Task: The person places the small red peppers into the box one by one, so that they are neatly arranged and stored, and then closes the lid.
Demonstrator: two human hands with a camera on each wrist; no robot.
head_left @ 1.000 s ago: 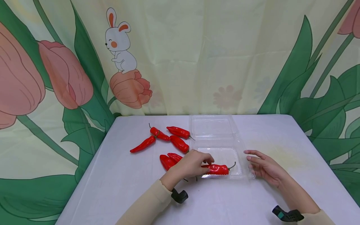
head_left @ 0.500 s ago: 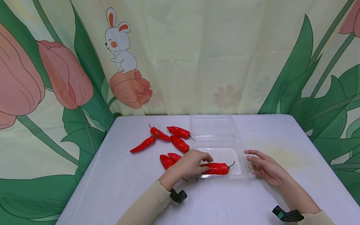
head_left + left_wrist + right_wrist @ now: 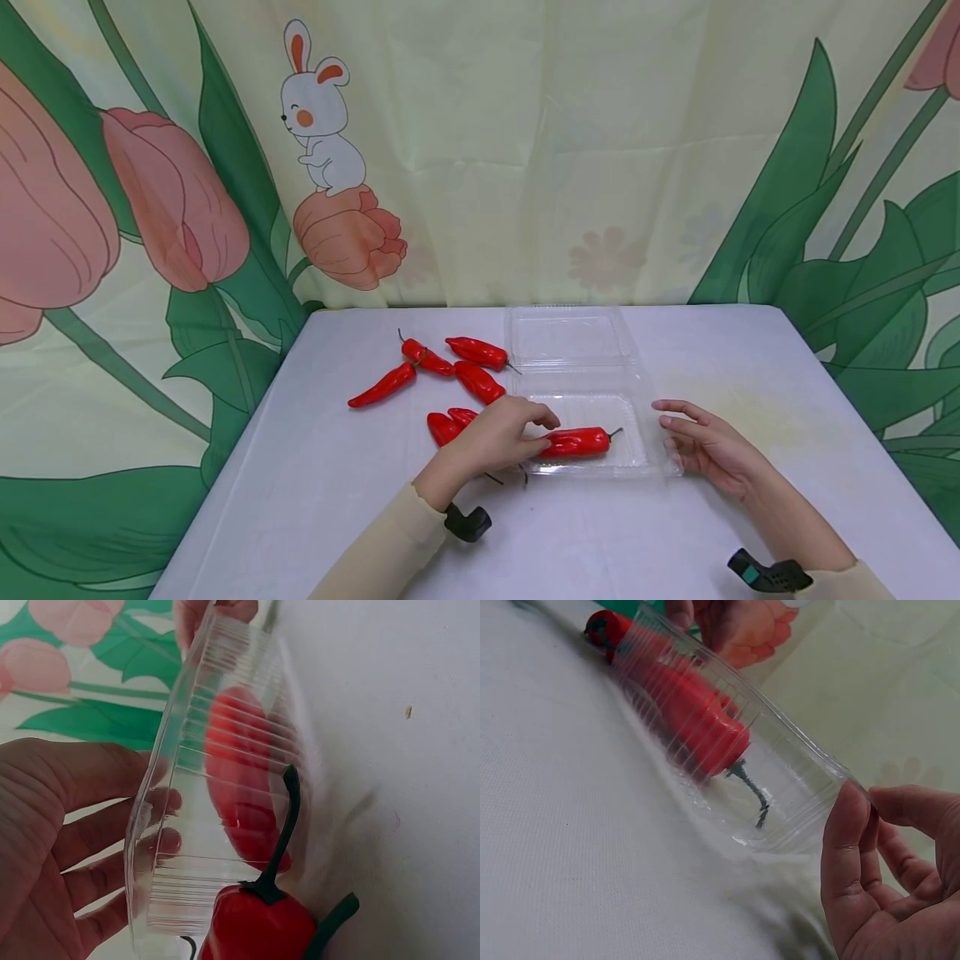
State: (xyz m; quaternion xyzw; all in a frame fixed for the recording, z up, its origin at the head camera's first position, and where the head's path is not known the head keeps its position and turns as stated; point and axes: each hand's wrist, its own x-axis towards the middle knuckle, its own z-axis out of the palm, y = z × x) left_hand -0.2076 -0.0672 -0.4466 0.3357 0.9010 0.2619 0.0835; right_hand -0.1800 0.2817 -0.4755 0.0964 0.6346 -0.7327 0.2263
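A clear plastic clamshell box [image 3: 637, 417] lies with its lid folded back on the table. One red pepper [image 3: 577, 442] lies in the box along its near side, its green stem pointing right. My left hand [image 3: 498, 435] is over the box's left edge, thumb by the pepper's left end and fingers relaxed. Through the clear wall in the left wrist view, those fingertips show apart from the pepper. My right hand [image 3: 708, 446] pinches the box's rim at the right, thumb and finger meeting at the corner [image 3: 864, 791] in the right wrist view.
Several more red peppers [image 3: 382, 386] lie on the white tablecloth left of the box. Close to the left wrist, others [image 3: 444, 427] are partly covered by that hand and forearm. A printed curtain [image 3: 465, 167] hangs behind the table.
The pepper in the box has shifted slightly away from the near wall. My left hand has drawn back a little to the left. The right hand stays on the rim.
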